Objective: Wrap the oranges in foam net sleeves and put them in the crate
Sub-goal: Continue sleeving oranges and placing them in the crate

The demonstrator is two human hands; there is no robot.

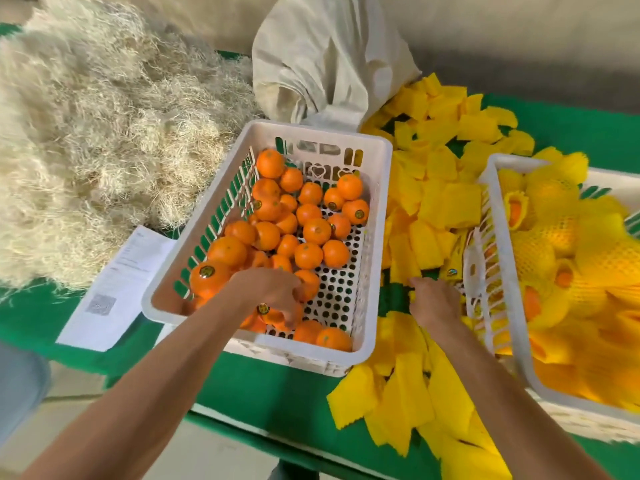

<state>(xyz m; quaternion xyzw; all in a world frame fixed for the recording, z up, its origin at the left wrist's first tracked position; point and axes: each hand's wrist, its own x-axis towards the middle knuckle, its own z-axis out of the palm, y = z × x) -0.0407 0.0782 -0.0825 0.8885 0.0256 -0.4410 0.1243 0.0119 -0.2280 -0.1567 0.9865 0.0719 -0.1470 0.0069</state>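
Note:
A white crate (377,216) in the middle holds several bare oranges (317,230). My left hand (273,289) reaches into its near end, fingers curled down round an orange (273,315) with a sticker. Yellow foam net sleeves (436,202) lie scattered on the green table between the crates. My right hand (433,299) is down on these sleeves beside the right crate; its fingertips are hidden, so I cannot tell whether it holds one. A second white crate (485,244) at the right holds several oranges wrapped in yellow sleeves (554,251).
A big heap of pale straw-like wool (90,133) fills the left of the green table (277,386). A cream cloth sack (329,64) stands behind the middle crate. A printed paper sheet (117,289) lies left of that crate. The table's front edge is near me.

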